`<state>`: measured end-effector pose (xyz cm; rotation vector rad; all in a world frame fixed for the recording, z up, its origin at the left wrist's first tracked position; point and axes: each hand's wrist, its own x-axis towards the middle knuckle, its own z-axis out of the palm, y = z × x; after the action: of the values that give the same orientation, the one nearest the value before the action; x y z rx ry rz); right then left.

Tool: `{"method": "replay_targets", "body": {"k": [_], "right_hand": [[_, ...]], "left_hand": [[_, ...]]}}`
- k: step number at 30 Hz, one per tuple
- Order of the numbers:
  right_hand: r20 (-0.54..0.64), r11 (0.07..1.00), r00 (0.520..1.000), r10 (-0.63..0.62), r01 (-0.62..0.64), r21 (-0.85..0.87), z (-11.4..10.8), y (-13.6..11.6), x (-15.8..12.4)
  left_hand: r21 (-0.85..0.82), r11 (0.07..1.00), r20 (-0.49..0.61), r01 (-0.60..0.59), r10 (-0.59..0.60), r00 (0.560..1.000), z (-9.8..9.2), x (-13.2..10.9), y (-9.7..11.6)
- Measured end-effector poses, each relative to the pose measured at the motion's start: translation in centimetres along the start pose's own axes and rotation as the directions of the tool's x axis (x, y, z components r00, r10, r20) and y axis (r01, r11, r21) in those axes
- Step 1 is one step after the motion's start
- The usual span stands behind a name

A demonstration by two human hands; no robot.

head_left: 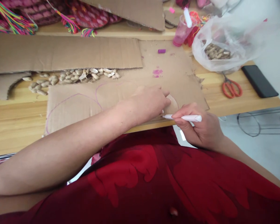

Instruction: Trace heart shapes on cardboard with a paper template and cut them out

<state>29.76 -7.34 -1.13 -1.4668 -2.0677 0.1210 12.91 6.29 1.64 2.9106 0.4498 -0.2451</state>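
My left hand (149, 102) presses down on a small round cardboard disc (173, 104) that lies on a flat cardboard sheet (84, 102); its fingers are curled over the disc's left side. My right hand (198, 127) grips a white marker pen (184, 118) in a pinch, the tip pointing left at the disc's lower edge. Faint purple curved lines run across the sheet to the left of my hands.
Peanut shells (70, 77) lie in a row under a larger cardboard piece (60, 53). A plastic bag of peanuts (217, 51), red scissors (232, 88), a black phone (259, 81) and a pink cup (182, 31) sit at the right. Colourful woven bags (60, 12) line the back.
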Motion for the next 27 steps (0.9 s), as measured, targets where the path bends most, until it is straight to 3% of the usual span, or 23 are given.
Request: {"method": "replay_targets", "body": {"k": [11, 17, 27], "right_hand": [[-0.006, 0.994, 1.0, -0.018, 0.019, 0.112, 1.7, -0.9, -0.3], [-0.137, 0.998, 0.99, 0.029, -0.02, 0.066, 1.6, -0.4, -0.7], [-0.114, 0.988, 0.993, -0.015, 0.033, 0.151, 3.4, -0.7, -1.1]], "left_hand": [[0.021, 1.0, 0.044, 0.007, -0.008, 0.999, -0.1, 0.1, 0.0], [0.011, 1.0, 0.014, -0.026, 0.026, 1.0, 0.2, 0.1, -0.2], [-0.022, 1.0, 0.019, -0.006, 0.006, 1.0, 0.7, 0.5, -0.5]]}}
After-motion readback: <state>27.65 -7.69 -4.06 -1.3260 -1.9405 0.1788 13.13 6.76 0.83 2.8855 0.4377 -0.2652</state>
